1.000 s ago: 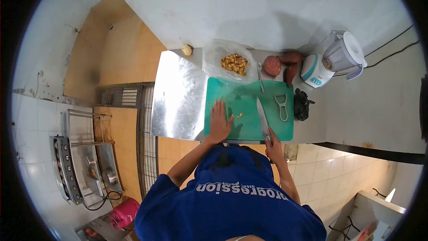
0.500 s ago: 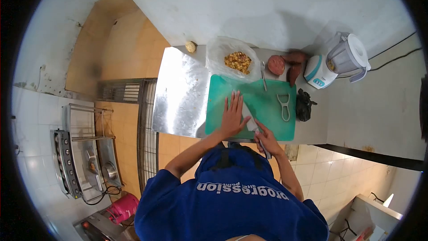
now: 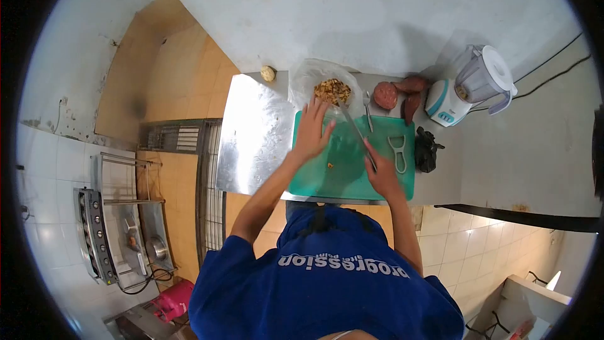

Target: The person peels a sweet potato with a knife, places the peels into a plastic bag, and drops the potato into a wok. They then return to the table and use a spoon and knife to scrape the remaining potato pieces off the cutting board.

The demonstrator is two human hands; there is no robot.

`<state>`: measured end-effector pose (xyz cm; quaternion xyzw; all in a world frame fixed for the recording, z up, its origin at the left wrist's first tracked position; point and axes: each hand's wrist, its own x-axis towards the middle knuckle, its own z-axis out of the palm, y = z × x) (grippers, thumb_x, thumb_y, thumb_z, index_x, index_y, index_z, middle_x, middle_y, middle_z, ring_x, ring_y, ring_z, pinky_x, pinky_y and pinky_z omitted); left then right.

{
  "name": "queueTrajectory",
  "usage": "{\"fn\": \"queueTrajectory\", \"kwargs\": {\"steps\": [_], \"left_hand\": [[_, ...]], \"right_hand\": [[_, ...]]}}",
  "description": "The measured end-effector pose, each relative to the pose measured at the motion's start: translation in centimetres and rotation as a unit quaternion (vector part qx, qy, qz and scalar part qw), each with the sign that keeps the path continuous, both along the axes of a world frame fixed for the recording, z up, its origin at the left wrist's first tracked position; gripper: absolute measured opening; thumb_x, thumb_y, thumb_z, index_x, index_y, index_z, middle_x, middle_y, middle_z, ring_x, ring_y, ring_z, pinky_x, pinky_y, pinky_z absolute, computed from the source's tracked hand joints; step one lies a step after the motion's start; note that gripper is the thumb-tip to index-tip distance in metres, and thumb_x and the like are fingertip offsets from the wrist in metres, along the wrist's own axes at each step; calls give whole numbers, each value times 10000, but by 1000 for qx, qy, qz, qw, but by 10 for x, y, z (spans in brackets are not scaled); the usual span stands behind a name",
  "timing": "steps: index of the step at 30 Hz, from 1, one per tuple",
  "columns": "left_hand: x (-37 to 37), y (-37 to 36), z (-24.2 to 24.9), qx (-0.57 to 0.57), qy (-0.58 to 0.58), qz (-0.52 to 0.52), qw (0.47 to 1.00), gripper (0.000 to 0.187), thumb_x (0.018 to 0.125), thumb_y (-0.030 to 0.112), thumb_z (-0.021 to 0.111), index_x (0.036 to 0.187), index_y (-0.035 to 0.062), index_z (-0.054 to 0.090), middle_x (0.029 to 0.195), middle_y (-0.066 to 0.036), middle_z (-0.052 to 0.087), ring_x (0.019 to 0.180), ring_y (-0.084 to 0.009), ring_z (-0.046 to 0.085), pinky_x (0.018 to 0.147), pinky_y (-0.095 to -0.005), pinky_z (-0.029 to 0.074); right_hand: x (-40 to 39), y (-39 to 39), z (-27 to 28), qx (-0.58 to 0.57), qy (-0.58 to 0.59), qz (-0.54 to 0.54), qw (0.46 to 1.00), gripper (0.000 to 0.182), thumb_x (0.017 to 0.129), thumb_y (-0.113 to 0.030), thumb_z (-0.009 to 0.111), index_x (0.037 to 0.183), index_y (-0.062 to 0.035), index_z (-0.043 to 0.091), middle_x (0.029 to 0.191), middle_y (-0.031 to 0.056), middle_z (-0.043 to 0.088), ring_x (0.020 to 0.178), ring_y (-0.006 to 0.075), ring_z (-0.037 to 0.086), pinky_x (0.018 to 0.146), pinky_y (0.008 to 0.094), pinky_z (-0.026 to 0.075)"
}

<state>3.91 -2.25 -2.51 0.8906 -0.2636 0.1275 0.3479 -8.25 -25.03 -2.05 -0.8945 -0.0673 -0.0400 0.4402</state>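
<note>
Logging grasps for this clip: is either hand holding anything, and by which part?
The right hand holds the knife by its handle, blade toward the bag of chopped pieces. The left hand holds nothing, open at the cutting board's far edge.

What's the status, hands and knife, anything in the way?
Right hand gripping knife, blade angled toward the bag of chopped pieces. Left hand open at green cutting board's far edge, beside the bag. Peeler lies right of the knife, apart.

Peeler [image 3: 397, 152] on cutting board [image 3: 349, 176]
</note>
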Motion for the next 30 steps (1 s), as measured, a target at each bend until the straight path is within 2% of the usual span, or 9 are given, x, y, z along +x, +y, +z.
{"fn": "queueTrajectory", "kwargs": {"steps": [3, 5, 11, 15, 17, 22, 25, 27, 30], "left_hand": [[-70, 17, -46, 5, 37, -40, 998, 605, 982, 339, 517, 1470, 17, 364, 1569, -197, 287, 1469, -434, 193, 1189, -543, 170], [-102, 27, -77, 47, 80, -14, 996, 638, 978, 362, 515, 1479, 5, 345, 1575, -206, 269, 1476, -431, 171, 1192, -546, 150], [-126, 29, -103, 178, 121, 56, 975, 762, 967, 464, 497, 1488, -54, 297, 1587, -243, 213, 1491, -434, 102, 1194, -574, 80], [-128, 13, -98, 237, 128, 18, 963, 819, 967, 541, 445, 1489, -71, 287, 1601, -238, 186, 1497, -430, 79, 1189, -596, 63], [-130, 6, -97, 247, 114, -5, 962, 838, 969, 565, 417, 1489, -78, 282, 1604, -236, 179, 1499, -427, 73, 1187, -600, 62], [-131, 4, -98, 265, 79, -41, 960, 888, 969, 619, 353, 1489, -95, 266, 1607, -232, 174, 1502, -421, 67, 1177, -622, 59], [-130, 5, -98, 251, 83, -42, 964, 892, 970, 622, 346, 1487, -100, 266, 1609, -231, 166, 1500, -426, 67, 1169, -639, 55], [-127, 5, -96, 247, 75, -45, 965, 903, 966, 628, 354, 1491, -100, 254, 1610, -230, 161, 1498, -434, 69, 1163, -648, 55], [-110, 3, -83, 234, 51, -29, 970, 923, 954, 632, 376, 1497, -100, 230, 1611, -225, 157, 1495, -440, 70, 1162, -649, 59]], "right_hand": [[-56, -21, -31, 50, 93, 2, 994, 518, 973, -139, 550, 1476, -202, 445, 898, 257, 646, 787, 414, 634, 711, 469, 484], [-83, -36, -53, -26, 119, -6, 992, 498, 993, -127, 524, 1482, -122, 433, 850, 178, 631, 650, 229, 565, 665, 352, 477], [-91, -51, -65, 27, 175, -95, 980, 492, 1004, -119, 481, 1491, -95, 414, 681, 103, 549, 607, 155, 542, 634, 345, 479], [-90, -32, -63, 67, 285, -70, 954, 511, 998, -114, 486, 1501, -106, 399, 642, 107, 514, 615, 145, 535, 624, 341, 468], [-88, -22, -58, 30, 262, 6, 965, 522, 974, -93, 520, 1487, -115, 420, 1103, 279, 648, 793, 307, 633, 814, 392, 495], [-82, -10, -67, 52, 279, 105, 953, 538, 981, -124, 542, 1501, -141, 405, 898, 160, 675, 758, 259, 641, 817, 368, 501], [-80, -14, -74, 112, 292, 118, 943, 532, 1010, -155, 519, 1524, -168, 378, 803, 93, 630, 676, 186, 590, 706, 337, 505], [-76, -18, -69, 255, 432, 102, 859, 525, 1039, -171, 472, 1546, -191, 337, 710, 23, 527, 587, 107, 502, 558, 288, 460], [-64, -17, -45, 298, 443, 94, 840, 525, 1050, -169, 442, 1556, -212, 310, 709, -1, 488, 518, 70, 442, 468, 241, 390]]}}
